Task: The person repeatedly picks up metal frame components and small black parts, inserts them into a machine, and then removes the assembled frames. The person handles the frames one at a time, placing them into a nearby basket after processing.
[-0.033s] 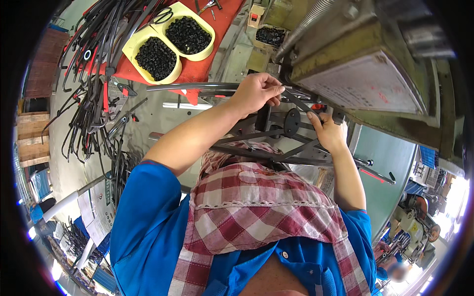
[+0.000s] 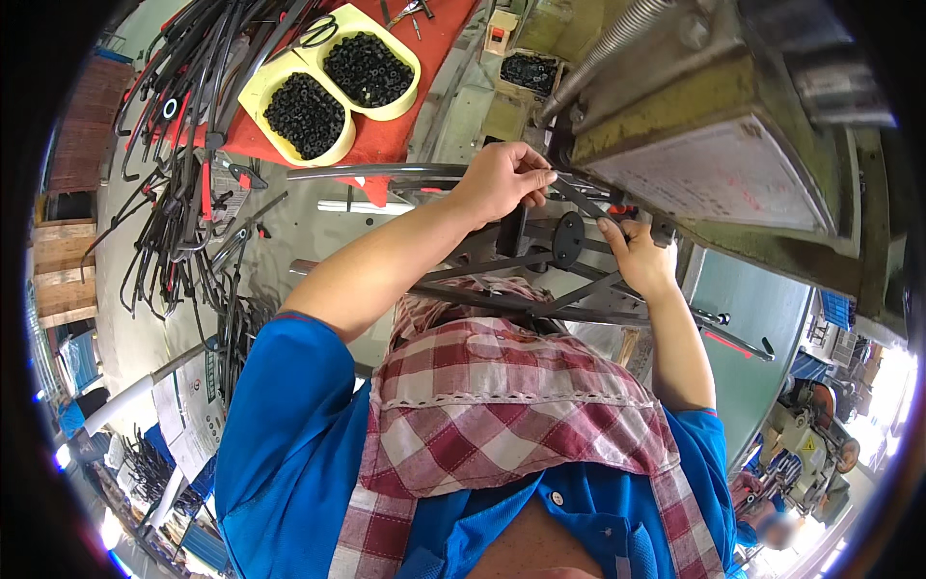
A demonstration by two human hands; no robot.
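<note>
A black metal frame (image 2: 569, 301) of crossing bars and tubes lies in front of my body, under the machine's head. A round black plate with small holes (image 2: 567, 240) is fixed near its middle. My left hand (image 2: 503, 183) is at the frame's far side, thumb and finger pinched at the upper end of a flat black bar (image 2: 582, 200); whatever small thing they hold is hidden. My right hand (image 2: 640, 257) is closed round the frame at that bar's lower end, thumb on top. Some of its fingers are hidden behind the metal.
The heavy machine head (image 2: 714, 164) overhangs both hands at the right. Two joined yellow bins (image 2: 417, 89) of small black rings stand on a red cloth (image 2: 391, 145). Piles of black bent rods (image 2: 174, 232) lie left. A green panel (image 2: 757, 299) is at right.
</note>
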